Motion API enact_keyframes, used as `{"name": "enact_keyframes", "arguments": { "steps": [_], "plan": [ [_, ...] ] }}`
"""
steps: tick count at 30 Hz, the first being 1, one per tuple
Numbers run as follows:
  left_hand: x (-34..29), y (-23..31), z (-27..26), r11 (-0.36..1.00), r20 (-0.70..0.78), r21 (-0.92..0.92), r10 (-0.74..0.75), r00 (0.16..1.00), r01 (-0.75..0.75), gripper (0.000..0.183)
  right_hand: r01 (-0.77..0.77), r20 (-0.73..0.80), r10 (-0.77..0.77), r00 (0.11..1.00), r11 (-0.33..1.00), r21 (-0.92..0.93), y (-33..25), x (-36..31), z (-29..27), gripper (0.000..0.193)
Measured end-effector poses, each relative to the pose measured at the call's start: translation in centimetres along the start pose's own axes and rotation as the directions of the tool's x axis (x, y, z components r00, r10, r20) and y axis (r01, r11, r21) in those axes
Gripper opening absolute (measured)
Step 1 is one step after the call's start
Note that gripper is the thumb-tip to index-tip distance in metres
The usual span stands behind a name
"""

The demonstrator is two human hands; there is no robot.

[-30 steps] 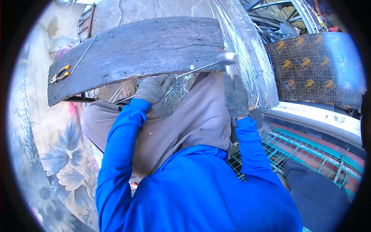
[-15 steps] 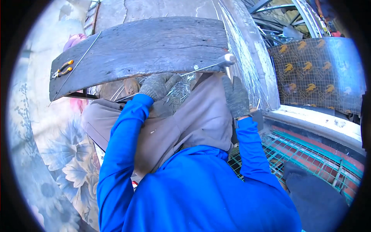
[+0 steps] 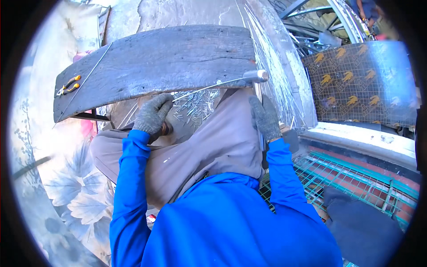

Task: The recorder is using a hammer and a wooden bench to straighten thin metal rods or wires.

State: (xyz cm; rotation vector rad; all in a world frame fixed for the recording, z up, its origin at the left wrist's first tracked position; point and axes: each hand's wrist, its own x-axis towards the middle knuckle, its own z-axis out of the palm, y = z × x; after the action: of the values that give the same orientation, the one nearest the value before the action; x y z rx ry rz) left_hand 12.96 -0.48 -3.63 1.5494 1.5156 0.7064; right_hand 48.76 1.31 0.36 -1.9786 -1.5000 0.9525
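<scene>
My left hand (image 3: 153,115), in a grey knit glove, is closed around a thin metal rod (image 3: 200,91) at the near edge of the dark wooden bench (image 3: 155,58). The rod runs right along that edge, its far end under or against the hammer head. My gloved right hand (image 3: 265,118) grips a hammer (image 3: 256,76) by its handle, with the head low over the bench's right end. Whether the head touches the rod, I cannot tell. Many short cut metal pieces (image 3: 193,107) lie on the ground below the bench, between my legs.
Pliers with orange-and-black handles (image 3: 68,86) and another thin rod (image 3: 91,73) lie on the bench's left. Long thin rods (image 3: 267,49) are bundled beyond its right end. A patterned panel (image 3: 356,84) and a green wire grid (image 3: 356,182) are at right. Another person (image 3: 368,11) is at far right.
My left hand has moved left, showing more of the rod and the cut pieces. The hammer head has come down slightly and a little left. The whole view has shifted somewhat.
</scene>
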Motion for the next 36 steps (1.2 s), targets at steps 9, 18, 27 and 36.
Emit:
{"name": "enact_keyframes", "arguments": {
  "steps": [9, 18, 27, 36],
  "plan": [
    [1.1, 0.9, 2.6, 0.977, -0.011, 0.122, 0.176, 0.984, -0.173, 0.025, 0.195, -0.149, -0.209, 0.966, 0.975, -0.103, 1.2, -2.6, -2.8, 0.035],
    [2.1, 1.5, 3.3, 0.966, -0.058, 0.156, 0.216, 0.975, -0.205, 0.022, 0.297, -0.258, -0.342, 0.904, 0.934, -0.199, 2.6, -0.2, -0.8, 0.038],
    [1.9, 1.3, 3.0, 0.970, -0.068, 0.154, 0.201, 0.977, -0.189, 0.020, 0.384, -0.198, -0.458, 0.867, 0.865, -0.322, -2.3, -0.9, -1.9, 0.041],
    [2.4, 2.2, 3.5, 0.976, -0.006, 0.151, 0.161, 0.987, -0.158, 0.019, 0.594, 0.087, -0.678, 0.730, 0.567, -0.571, -1.5, 0.4, -1.8, 0.038]
  ]
}}
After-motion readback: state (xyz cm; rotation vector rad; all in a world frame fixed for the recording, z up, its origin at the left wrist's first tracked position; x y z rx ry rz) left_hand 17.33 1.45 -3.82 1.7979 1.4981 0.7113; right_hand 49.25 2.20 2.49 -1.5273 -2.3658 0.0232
